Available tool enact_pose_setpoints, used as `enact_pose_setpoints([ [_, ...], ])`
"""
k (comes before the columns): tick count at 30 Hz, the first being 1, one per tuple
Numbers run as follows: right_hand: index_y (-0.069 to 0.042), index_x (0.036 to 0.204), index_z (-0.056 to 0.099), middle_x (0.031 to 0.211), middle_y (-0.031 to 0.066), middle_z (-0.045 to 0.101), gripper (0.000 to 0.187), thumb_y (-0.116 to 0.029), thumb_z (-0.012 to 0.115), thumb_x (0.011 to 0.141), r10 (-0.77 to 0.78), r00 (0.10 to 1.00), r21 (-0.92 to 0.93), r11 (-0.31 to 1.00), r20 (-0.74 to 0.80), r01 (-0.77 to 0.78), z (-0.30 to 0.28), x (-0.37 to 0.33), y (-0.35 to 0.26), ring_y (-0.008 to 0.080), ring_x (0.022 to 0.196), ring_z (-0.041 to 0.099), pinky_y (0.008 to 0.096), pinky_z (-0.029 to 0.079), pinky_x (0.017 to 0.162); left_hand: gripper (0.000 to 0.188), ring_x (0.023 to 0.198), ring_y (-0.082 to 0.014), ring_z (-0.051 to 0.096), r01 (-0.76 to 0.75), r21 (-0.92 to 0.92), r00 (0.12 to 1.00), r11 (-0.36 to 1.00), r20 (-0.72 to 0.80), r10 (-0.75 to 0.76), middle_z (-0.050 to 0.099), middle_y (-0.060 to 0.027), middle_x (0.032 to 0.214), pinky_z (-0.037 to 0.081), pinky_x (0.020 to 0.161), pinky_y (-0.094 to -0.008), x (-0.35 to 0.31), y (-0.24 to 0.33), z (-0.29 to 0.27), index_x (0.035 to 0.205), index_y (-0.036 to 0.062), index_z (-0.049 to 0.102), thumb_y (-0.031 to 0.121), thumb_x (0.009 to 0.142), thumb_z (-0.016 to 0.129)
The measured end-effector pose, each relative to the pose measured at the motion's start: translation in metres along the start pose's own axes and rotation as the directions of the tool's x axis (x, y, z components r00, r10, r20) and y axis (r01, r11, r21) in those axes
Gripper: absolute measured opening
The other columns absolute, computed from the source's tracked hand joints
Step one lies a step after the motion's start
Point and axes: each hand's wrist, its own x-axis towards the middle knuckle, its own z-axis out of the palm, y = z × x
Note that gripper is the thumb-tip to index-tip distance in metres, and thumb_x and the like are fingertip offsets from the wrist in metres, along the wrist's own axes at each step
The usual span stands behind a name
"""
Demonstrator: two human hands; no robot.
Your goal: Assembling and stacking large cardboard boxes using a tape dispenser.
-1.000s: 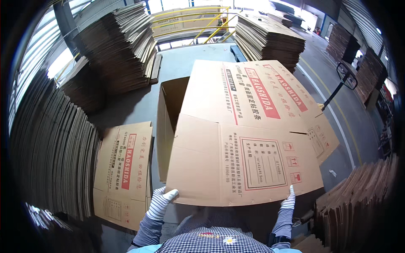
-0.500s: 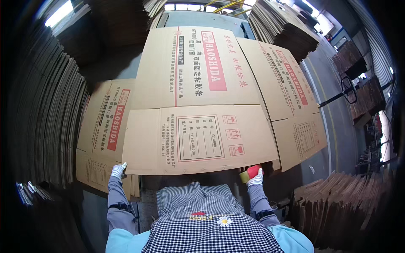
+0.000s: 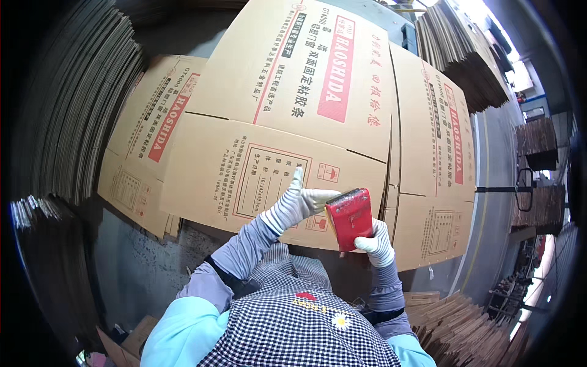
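A large flattened cardboard carton (image 3: pixel 257 92) with red and black print lies in front of me, its near flap toward my body. My right hand (image 3: pixel 379 246), in a striped white glove, grips a red hand-sized block (image 3: pixel 353 221) with a dark end and a yellowish side; its exact kind is unclear. The block is over the near right part of the flap. My left hand (image 3: pixel 292 205), gloved alike, is over the flap with thumb raised and fingers stretched toward the block. Its fingertips come close to the block's dark end; whether they touch, I cannot tell.
Similar flattened cartons lie at the left (image 3: pixel 143 147) and the right (image 3: pixel 434 165). A tall stack of cardboard sheets (image 3: pixel 79 104) stands far left. More stacks are at the back right (image 3: pixel 461 55) and the lower right (image 3: pixel 465 330).
My left hand has left the carton's near left edge and moved right over the flap. The red block has risen from the near edge onto the flap area. The view has shifted and turned.
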Motion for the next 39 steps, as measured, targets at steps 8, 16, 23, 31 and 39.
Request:
enact_pose_setpoints([
  [8, -0.001, 0.113, 0.063, 0.097, 0.0040, 0.068, 0.052, -0.021, 0.085, 0.069, -0.038, 0.991, -0.422, 0.902, 0.125, 0.088, -0.011, 0.058, -0.048, 0.0106, 0.088, 0.061, 0.0298, 0.050, 0.083, 0.059, 0.120, -0.0221, 0.055, -0.323, 0.312, 0.934, 0.894, -0.049, 0.354, 0.060, -0.0145, 0.126, 0.040, 0.105, -0.0351, -0.017, 0.034, 0.050, 0.132, -0.0010, 0.053, 0.045, 0.095, 0.051],
  [16, -0.002, 0.103, 0.066, 0.085, 0.0042, 0.066, 0.045, -0.025, 0.085, 0.069, -0.002, 0.976, -0.589, 0.797, 0.218, 0.133, 0.002, 0.122, -0.068, 0.0109, 0.078, 0.060, 0.0284, 0.050, 0.074, 0.039, 0.103, -0.0160, 0.063, -0.314, 0.058, 0.897, 0.948, -0.310, 0.316, 0.066, -0.0097, 0.114, 0.049, 0.093, -0.0297, -0.005, 0.059, 0.009, 0.122, -0.0004, 0.061, 0.030, 0.101, 0.046],
  [23, -0.002, 0.102, 0.069, 0.072, 0.0099, 0.068, 0.050, -0.043, 0.076, 0.074, 0.077, 0.978, -0.740, 0.666, 0.194, 0.095, 0.021, 0.198, -0.068, 0.0168, 0.068, 0.068, 0.0318, 0.053, 0.068, 0.024, 0.096, -0.0180, 0.066, -0.384, 0.101, 0.724, 0.918, -0.584, 0.368, 0.068, -0.0081, 0.106, 0.053, 0.086, -0.0296, 0.017, 0.089, -0.078, 0.107, 0.0021, 0.064, 0.020, 0.098, 0.052],
  [31, 0.003, 0.098, 0.071, 0.076, 0.0167, 0.070, 0.063, -0.054, 0.076, 0.071, 0.326, 0.945, -0.937, 0.328, -0.003, -0.116, -0.013, 0.303, -0.051, 0.0257, 0.071, 0.070, 0.0369, 0.054, 0.070, 0.024, 0.126, -0.0250, 0.049, 0.594, 0.794, -0.030, 0.130, -0.139, 0.990, 0.062, -0.0170, 0.124, 0.033, 0.108, -0.0444, -0.032, 0.158, -0.207, 0.101, 0.0059, 0.074, 0.022, 0.083, 0.072],
  [39, 0.002, 0.098, 0.071, 0.082, 0.0209, 0.070, 0.071, -0.061, 0.073, 0.066, 0.367, 0.928, -0.943, 0.283, -0.062, -0.175, -0.015, 0.318, -0.049, 0.0304, 0.080, 0.070, 0.0396, 0.054, 0.077, 0.075, 0.136, -0.0397, 0.034, 0.569, 0.720, -0.500, 0.396, -0.079, 0.863, 0.030, -0.0286, 0.148, 0.035, 0.108, -0.0517, -0.050, 0.193, -0.163, 0.139, 0.0031, 0.040, 0.023, 0.078, 0.078],
])
